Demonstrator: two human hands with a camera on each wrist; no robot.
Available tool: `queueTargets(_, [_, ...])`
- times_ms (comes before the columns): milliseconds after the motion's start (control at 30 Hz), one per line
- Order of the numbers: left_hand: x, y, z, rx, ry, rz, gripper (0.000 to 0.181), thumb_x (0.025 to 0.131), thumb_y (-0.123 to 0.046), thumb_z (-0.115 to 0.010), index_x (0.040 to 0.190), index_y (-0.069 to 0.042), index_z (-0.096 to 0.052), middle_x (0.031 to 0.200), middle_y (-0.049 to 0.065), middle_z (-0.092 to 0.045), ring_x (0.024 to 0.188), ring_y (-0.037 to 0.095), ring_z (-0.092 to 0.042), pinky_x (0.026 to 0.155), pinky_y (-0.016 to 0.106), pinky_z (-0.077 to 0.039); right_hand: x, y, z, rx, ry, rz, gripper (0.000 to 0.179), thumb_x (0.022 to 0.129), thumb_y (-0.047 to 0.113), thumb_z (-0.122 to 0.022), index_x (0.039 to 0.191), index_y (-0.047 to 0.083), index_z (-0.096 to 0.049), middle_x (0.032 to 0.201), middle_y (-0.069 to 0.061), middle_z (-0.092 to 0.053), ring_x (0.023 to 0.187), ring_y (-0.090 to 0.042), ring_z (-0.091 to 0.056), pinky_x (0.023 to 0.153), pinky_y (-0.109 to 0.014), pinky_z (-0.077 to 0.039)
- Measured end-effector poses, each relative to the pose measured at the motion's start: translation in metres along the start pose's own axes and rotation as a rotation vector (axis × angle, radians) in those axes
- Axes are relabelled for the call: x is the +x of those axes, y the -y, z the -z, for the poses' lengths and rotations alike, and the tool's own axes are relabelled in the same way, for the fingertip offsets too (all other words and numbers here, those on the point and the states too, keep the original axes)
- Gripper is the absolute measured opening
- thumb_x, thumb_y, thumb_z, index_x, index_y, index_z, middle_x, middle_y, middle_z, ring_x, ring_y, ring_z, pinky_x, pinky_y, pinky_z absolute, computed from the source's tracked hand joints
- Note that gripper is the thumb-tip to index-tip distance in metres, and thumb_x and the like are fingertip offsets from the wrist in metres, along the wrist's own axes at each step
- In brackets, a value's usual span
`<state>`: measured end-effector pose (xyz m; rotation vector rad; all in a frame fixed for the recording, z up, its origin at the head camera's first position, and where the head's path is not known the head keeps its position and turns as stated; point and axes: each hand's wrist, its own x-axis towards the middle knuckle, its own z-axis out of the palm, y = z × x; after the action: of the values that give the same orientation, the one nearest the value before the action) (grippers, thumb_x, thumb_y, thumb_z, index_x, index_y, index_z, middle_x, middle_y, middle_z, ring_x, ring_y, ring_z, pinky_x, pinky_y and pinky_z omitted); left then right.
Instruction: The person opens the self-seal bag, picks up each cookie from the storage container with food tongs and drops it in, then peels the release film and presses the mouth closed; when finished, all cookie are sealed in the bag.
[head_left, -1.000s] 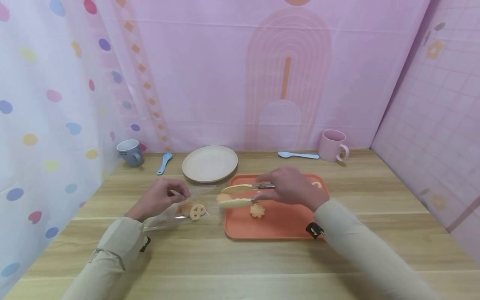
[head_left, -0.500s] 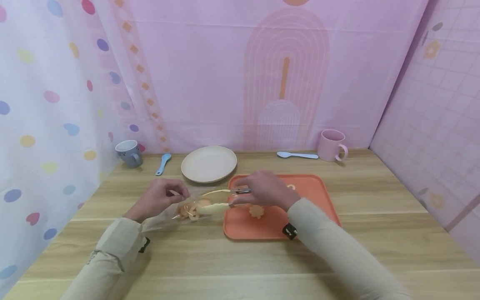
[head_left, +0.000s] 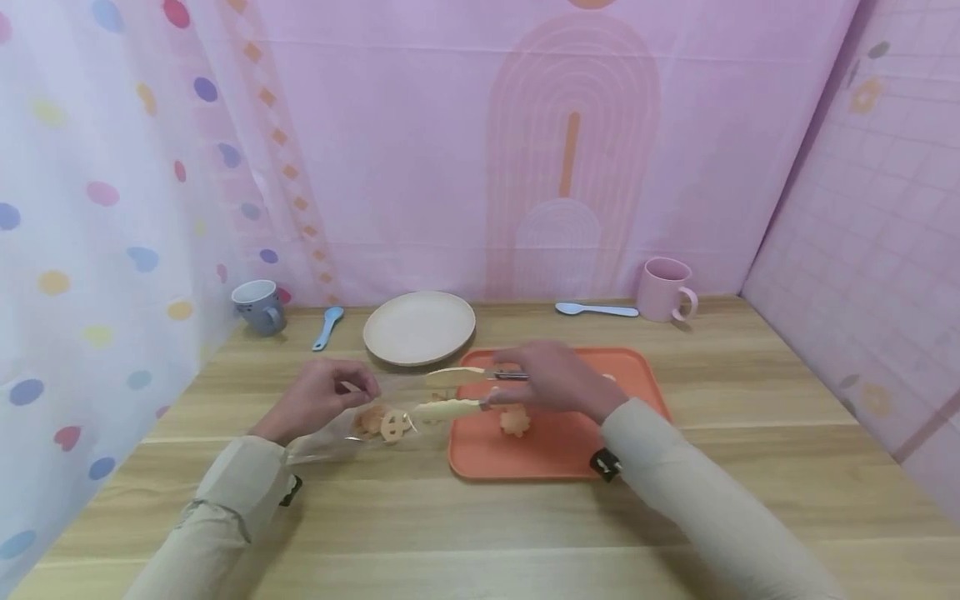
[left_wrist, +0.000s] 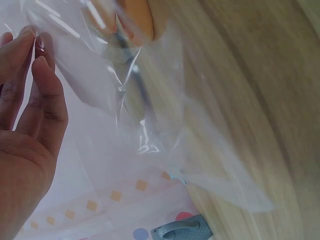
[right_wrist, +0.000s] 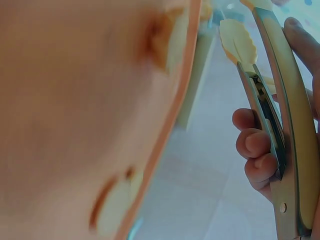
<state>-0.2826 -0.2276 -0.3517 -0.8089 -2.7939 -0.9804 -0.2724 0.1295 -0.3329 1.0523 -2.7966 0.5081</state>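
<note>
My left hand pinches the edge of a clear plastic bag, its thumb and fingertips together. Inside the bag, cookies lie near its mouth on the table. My right hand grips tongs with cream-coloured tips, fingers curled round the handle. The tongs point left from above the tray, their arms spread at the bag's mouth. Whether anything small sits between their tips is hard to tell. A flower-shaped cookie lies on the orange tray below the tongs, with a ring-shaped one farther right, partly hidden.
Behind the bag and tray is a beige plate. A blue spoon and a grey mug stand at the back left. At the back right are a pale blue spoon and a pink mug. Curtains border the table.
My right hand moved left with the tongs, taking a cookie at their tips to the bag, then drew back slightly right. My left hand stayed in place on the bag.
</note>
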Motion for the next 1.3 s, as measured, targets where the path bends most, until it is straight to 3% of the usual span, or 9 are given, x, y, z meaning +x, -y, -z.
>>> queueTargets(100, [0.002,-0.001,-0.002,0.007,0.007,0.013,0.011,0.088,0.003,-0.070,0.087,-0.007,-0.073,0.090,0.002,-0.075,0.084,0.003,-0.067,0.072,0.023,-0.057,-0.017,-0.010,0.014,-0.019,-0.006,-0.048,0.051,0.085,0.057,-0.073,0.124,0.025,-0.070,0.112,0.008,-0.076,0.096,-0.013,-0.070,0.084,-0.035,-0.056])
queueTargets(267, [0.002,-0.002,-0.002,0.003,0.015,0.020,0.010,0.088,0.002,-0.070,0.087,-0.007,-0.072,0.091,0.003,-0.075,0.085,0.004,-0.067,0.072,0.023,-0.057,-0.047,-0.026,0.031,-0.112,-0.047,-0.063,0.050,0.083,0.061,-0.072,0.117,0.025,-0.071,0.100,0.009,-0.076,0.083,-0.011,-0.068,0.074,-0.033,-0.055])
queueTargets(400, [0.002,-0.002,-0.003,0.016,0.009,0.013,0.010,0.088,0.001,-0.070,0.086,-0.008,-0.073,0.091,0.002,-0.075,0.085,0.004,-0.067,0.073,0.023,-0.058,-0.070,-0.037,0.038,-0.120,-0.081,-0.052,0.047,0.081,0.061,-0.074,0.109,0.023,-0.072,0.093,0.010,-0.075,0.078,-0.007,-0.066,0.072,-0.032,-0.055])
queueTargets(633, [0.002,-0.002,-0.002,0.026,-0.006,-0.013,0.012,0.087,0.003,-0.071,0.085,-0.009,-0.073,0.090,0.003,-0.076,0.084,0.004,-0.068,0.071,0.023,-0.057,-0.098,-0.045,0.042,-0.108,-0.015,-0.083,0.043,0.081,0.062,-0.072,0.102,0.025,-0.072,0.091,0.011,-0.075,0.077,-0.008,-0.067,0.069,-0.030,-0.054])
queueTargets(1067, [0.001,-0.001,-0.002,0.009,0.007,0.013,0.010,0.088,0.000,-0.071,0.086,-0.009,-0.073,0.092,0.003,-0.076,0.085,0.004,-0.067,0.072,0.023,-0.057,-0.102,-0.048,0.038,-0.106,0.035,-0.093,0.051,0.081,0.066,-0.070,0.110,0.024,-0.073,0.097,0.008,-0.077,0.077,-0.007,-0.068,0.070,-0.031,-0.055])
queueTargets(1300, [0.002,-0.002,-0.003,0.016,0.010,0.018,0.011,0.089,0.000,-0.070,0.086,-0.010,-0.073,0.092,0.002,-0.076,0.088,0.009,-0.068,0.074,0.024,-0.057,-0.093,-0.046,0.035,-0.107,0.020,-0.044,0.041,0.083,0.062,-0.070,0.096,0.023,-0.069,0.075,0.016,-0.065,0.063,0.002,-0.050,0.057,-0.019,-0.041])
